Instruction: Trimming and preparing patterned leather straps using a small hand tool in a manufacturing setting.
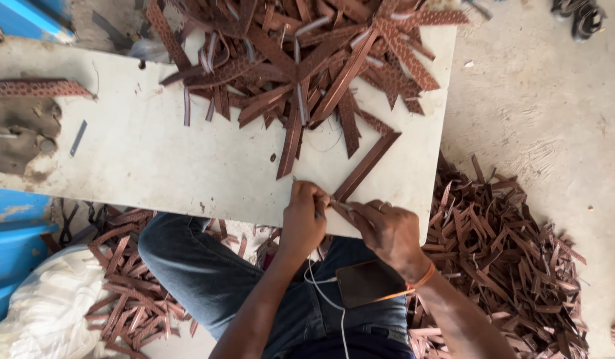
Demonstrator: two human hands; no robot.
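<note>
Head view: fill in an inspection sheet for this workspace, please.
Surface: pale board, stained, resting over the lap.
Job's things: brown strip with its near end at both hands.
Clutter: strip pile on the board; more strips on floor.
Grippers: left hand and right hand pinch the strip's end with their fingers.
Cables: white cord over the jeans.
Surroundings: concrete floor, white sack.

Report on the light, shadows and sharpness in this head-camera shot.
Head view: soft, even daylight, with no glare on the white board; only faint shadows under the heap of brown strips; the left hand and right hand working one strip look slightly soft; the concrete floor at upper right is brightest.
</note>
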